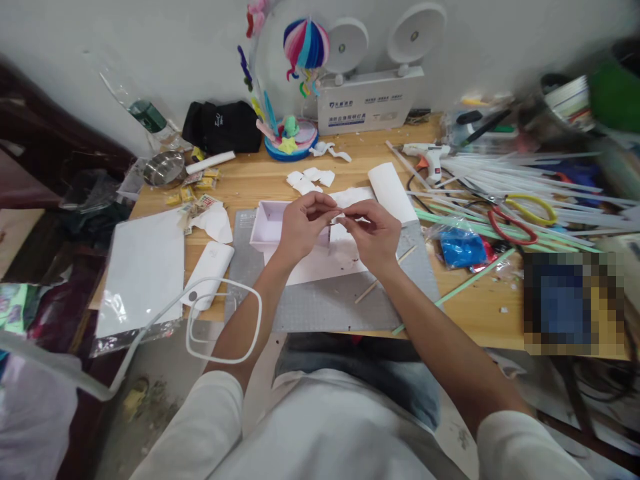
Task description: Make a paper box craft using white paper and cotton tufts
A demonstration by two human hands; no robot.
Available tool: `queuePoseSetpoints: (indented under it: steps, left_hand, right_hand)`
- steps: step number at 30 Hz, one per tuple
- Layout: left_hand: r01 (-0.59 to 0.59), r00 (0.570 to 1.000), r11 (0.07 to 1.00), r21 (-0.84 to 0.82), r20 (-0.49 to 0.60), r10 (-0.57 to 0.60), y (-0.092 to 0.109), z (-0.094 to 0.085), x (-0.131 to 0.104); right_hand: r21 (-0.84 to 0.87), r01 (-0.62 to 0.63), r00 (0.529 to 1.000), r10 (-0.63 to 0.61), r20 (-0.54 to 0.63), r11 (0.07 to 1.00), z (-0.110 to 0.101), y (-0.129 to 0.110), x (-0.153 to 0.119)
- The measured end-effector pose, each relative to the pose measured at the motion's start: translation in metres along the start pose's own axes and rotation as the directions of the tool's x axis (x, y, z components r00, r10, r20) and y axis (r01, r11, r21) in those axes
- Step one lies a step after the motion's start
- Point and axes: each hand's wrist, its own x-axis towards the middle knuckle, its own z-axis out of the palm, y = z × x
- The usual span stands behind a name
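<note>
My left hand and my right hand meet above the cutting mat, with thumbs and forefingers pinched together. Something tiny lies between the fingertips; it is too small to name. Under my left hand sits a pale lilac open box, partly covered by it. A white paper sheet lies beneath both hands on the grey cutting mat. Close to my right wrist rests a thin wooden stick. Behind the right hand is a curled piece of white paper.
On the right lie a glue gun, pliers with red and yellow handles and many plastic sticks. A pipe-cleaner balloon ornament and an emergency light stand behind. A white power bank and bagged paper are left.
</note>
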Motion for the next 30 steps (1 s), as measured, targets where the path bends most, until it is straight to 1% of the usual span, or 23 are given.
queuePoseSetpoints:
  steps: [7, 13, 15, 18, 20, 21, 24, 27, 30]
  left_hand:
    - [-0.012, 1.0, 1.0, 0.017, 0.019, 0.012, 0.001, 0.001, -0.001]
    - [-0.057, 0.998, 0.998, 0.011, 0.027, 0.057, 0.001, 0.0, 0.0]
    - [-0.073, 0.997, 0.997, 0.016, 0.021, 0.072, 0.001, 0.001, -0.001]
    - [-0.116, 0.993, 0.988, 0.1, -0.023, 0.119, 0.001, 0.002, -0.003]
    - [-0.192, 0.978, 0.955, 0.228, -0.039, 0.206, 0.002, 0.003, -0.006]
    - [-0.242, 0.964, 0.923, 0.299, -0.03, 0.263, 0.002, 0.003, -0.008]
    - [-0.382, 0.914, 0.811, 0.442, 0.055, 0.401, 0.001, 0.004, -0.012]
    - [-0.459, 0.877, 0.748, 0.479, 0.11, 0.468, -0.001, 0.004, -0.013]
    - [-0.5, 0.849, 0.715, 0.49, 0.112, 0.517, -0.004, 0.004, -0.012]
  right_hand:
    - [0.007, -0.037, 0.999, 0.038, -0.039, 0.999, 0.0, 0.005, 0.001]
    - [-0.014, -0.009, 1.0, 0.009, -0.013, 1.0, -0.001, -0.001, 0.0]
    - [-0.035, -0.018, 1.0, 0.018, -0.014, 0.999, -0.001, -0.003, -0.001]
    - [0.014, -0.065, 0.998, 0.065, -0.016, 0.998, 0.0, -0.004, -0.002]
    - [0.096, -0.117, 0.993, 0.116, 0.017, 0.988, 0.0, -0.004, -0.001]
    - [0.14, -0.147, 0.989, 0.142, 0.04, 0.979, 0.001, -0.003, -0.001]
    - [0.26, -0.224, 0.974, 0.205, 0.099, 0.939, 0.001, 0.0, 0.001]
    - [0.327, -0.255, 0.966, 0.228, 0.118, 0.91, 0.0, 0.003, 0.003]
    - [0.361, -0.25, 0.968, 0.222, 0.118, 0.899, 0.0, 0.006, 0.003]
